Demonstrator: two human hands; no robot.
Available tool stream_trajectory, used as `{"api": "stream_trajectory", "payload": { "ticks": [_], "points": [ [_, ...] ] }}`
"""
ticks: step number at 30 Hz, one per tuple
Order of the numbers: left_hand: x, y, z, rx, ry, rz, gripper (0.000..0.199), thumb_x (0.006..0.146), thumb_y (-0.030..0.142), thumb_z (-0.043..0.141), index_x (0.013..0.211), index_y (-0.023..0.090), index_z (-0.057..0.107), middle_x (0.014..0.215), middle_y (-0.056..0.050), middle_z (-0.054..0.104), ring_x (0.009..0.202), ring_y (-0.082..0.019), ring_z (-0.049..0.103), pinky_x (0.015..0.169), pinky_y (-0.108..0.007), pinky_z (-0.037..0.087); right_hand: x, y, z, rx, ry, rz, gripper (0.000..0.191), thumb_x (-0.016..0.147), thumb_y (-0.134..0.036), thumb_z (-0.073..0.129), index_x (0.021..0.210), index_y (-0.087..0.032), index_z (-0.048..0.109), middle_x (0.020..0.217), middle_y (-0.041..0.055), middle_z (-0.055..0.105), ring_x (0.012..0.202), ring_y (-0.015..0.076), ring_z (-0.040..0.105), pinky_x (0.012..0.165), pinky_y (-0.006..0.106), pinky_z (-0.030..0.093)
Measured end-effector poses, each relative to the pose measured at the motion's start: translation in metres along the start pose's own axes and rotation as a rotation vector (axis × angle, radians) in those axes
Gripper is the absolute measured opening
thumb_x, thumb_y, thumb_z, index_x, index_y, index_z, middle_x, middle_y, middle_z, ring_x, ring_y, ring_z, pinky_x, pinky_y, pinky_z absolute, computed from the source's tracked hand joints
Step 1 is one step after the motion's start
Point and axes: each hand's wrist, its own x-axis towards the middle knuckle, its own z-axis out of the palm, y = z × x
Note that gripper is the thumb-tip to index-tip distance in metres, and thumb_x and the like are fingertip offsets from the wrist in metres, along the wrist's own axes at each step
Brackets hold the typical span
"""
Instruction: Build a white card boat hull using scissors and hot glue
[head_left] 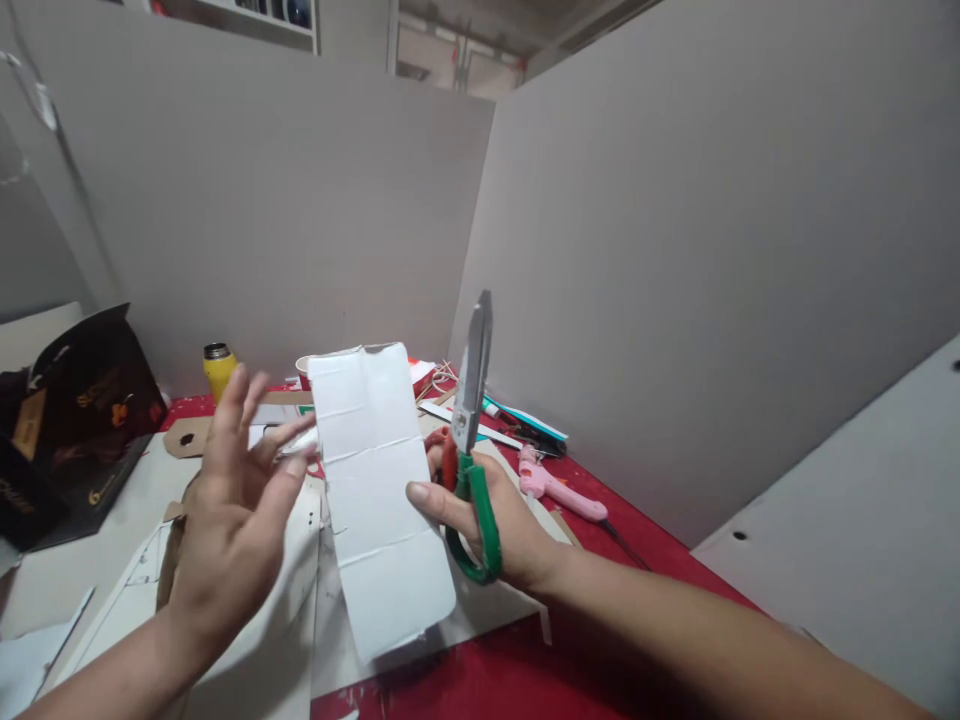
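Observation:
My right hand (502,520) is closed round a pair of scissors (469,430) with green handles, blades pointing up. Its thumb also presses on the right edge of a white cardboard piece (379,500), which is held up tilted and has several creases across it. My left hand (232,500) is raised just left of the cardboard, its fingers spread. Its thumb tip is close to the cardboard's left edge; I cannot tell whether they touch.
A pink glue gun (559,488) lies on the red table (645,530) to the right. At the back left stand a yellow bottle (220,372) and a dark printed box (82,420). Cardboard sheets (255,640) spread under my left hand. Grey partitions (300,220) rise behind.

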Motion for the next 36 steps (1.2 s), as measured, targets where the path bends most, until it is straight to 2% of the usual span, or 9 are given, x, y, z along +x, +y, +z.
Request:
{"api": "stream_trajectory", "payload": {
  "ticks": [1, 4, 7, 12, 16, 19, 25, 31, 36],
  "points": [
    [-0.002, 0.003, 0.005, -0.157, -0.01, -0.161, 0.065, 0.089, 0.033, 0.055, 0.146, 0.047, 0.025, 0.154, 0.0, 0.036, 0.128, -0.03, 0.049, 0.092, -0.042, 0.053, 0.001, 0.0, -0.001, -0.007, 0.017, -0.01, 0.032, 0.075, -0.041, 0.068, 0.067, -0.019, 0.046, 0.063, -0.0043, 0.041, 0.059, 0.0112, 0.037, 0.055, 0.025, 0.032],
    [-0.012, 0.006, 0.02, -0.439, -0.198, -0.556, 0.058, 0.087, 0.04, 0.06, 0.141, 0.03, 0.043, 0.132, -0.011, 0.061, 0.108, -0.032, 0.064, 0.077, -0.038, 0.057, 0.003, 0.0, 0.001, 0.006, -0.015, 0.019, 0.035, 0.072, -0.043, 0.072, 0.068, -0.02, 0.046, 0.063, -0.0046, 0.042, 0.059, 0.0114, 0.038, 0.055, 0.024, 0.034],
    [-0.018, 0.002, 0.027, -0.475, -0.232, -0.719, 0.053, 0.08, 0.033, 0.069, 0.129, 0.017, 0.059, 0.109, -0.016, 0.073, 0.088, -0.031, 0.071, 0.071, -0.036, 0.057, 0.001, 0.0, 0.008, 0.052, -0.135, 0.085, 0.036, 0.069, -0.043, 0.075, 0.071, -0.02, 0.047, 0.065, -0.0041, 0.044, 0.061, 0.0127, 0.042, 0.055, 0.024, 0.038],
    [-0.007, 0.006, 0.018, -0.502, -0.01, -0.602, 0.047, 0.075, 0.03, 0.075, 0.118, 0.016, 0.067, 0.109, -0.013, 0.074, 0.091, -0.029, 0.071, 0.08, -0.037, 0.057, -0.008, 0.007, -0.009, -0.061, -0.11, 0.188, 0.037, 0.075, -0.053, 0.067, 0.079, -0.021, 0.048, 0.067, -0.0038, 0.042, 0.056, 0.0129, 0.044, 0.051, 0.025, 0.042],
    [0.001, 0.02, 0.009, -0.504, 0.103, -0.591, 0.045, 0.071, 0.03, 0.079, 0.112, 0.014, 0.069, 0.105, -0.013, 0.075, 0.092, -0.03, 0.072, 0.08, -0.038, 0.058, -0.019, 0.013, -0.04, -0.241, -0.14, 0.047, 0.032, 0.085, -0.054, 0.055, 0.083, -0.022, 0.052, 0.077, 0.0018, 0.051, 0.067, 0.0178, 0.05, 0.06, 0.029, 0.046],
    [0.001, 0.027, 0.006, -0.5, 0.149, -0.579, 0.049, 0.069, 0.03, 0.08, 0.112, 0.013, 0.068, 0.104, -0.013, 0.076, 0.091, -0.031, 0.072, 0.081, -0.039, 0.059, -0.028, 0.014, -0.049, -0.348, -0.209, -0.001, 0.032, 0.081, -0.054, 0.059, 0.088, -0.023, 0.058, 0.081, 0.0045, 0.059, 0.074, 0.0223, 0.054, 0.067, 0.033, 0.048],
    [-0.002, 0.029, 0.006, -0.47, 0.223, -0.492, 0.059, 0.065, 0.028, 0.083, 0.12, 0.018, 0.064, 0.105, -0.01, 0.076, 0.096, -0.03, 0.071, 0.085, -0.038, 0.058, -0.046, 0.013, -0.029, -0.448, -0.115, -0.029, 0.038, 0.084, -0.055, 0.052, 0.1, -0.024, 0.065, 0.089, 0.0091, 0.066, 0.082, 0.0286, 0.061, 0.075, 0.039, 0.049],
    [-0.009, 0.025, 0.011, -0.422, 0.241, -0.525, 0.056, 0.064, 0.03, 0.083, 0.116, 0.016, 0.066, 0.098, -0.01, 0.077, 0.086, -0.029, 0.073, 0.082, -0.04, 0.059, -0.056, -0.011, -0.008, -0.343, -0.318, -0.034, 0.043, 0.091, -0.055, 0.041, 0.105, -0.022, 0.065, 0.087, 0.0082, 0.068, 0.078, 0.0248, 0.062, 0.075, 0.033, 0.051],
    [-0.01, 0.025, 0.02, -0.358, 0.264, -0.54, 0.049, 0.065, 0.031, 0.082, 0.109, 0.013, 0.069, 0.095, -0.012, 0.077, 0.082, -0.028, 0.074, 0.073, -0.036, 0.061, -0.055, -0.014, -0.012, -0.315, -0.429, -0.039, 0.053, 0.089, -0.061, 0.041, 0.114, -0.018, 0.06, 0.088, 0.0099, 0.067, 0.079, 0.0239, 0.061, 0.076, 0.031, 0.052]
  ]
}}
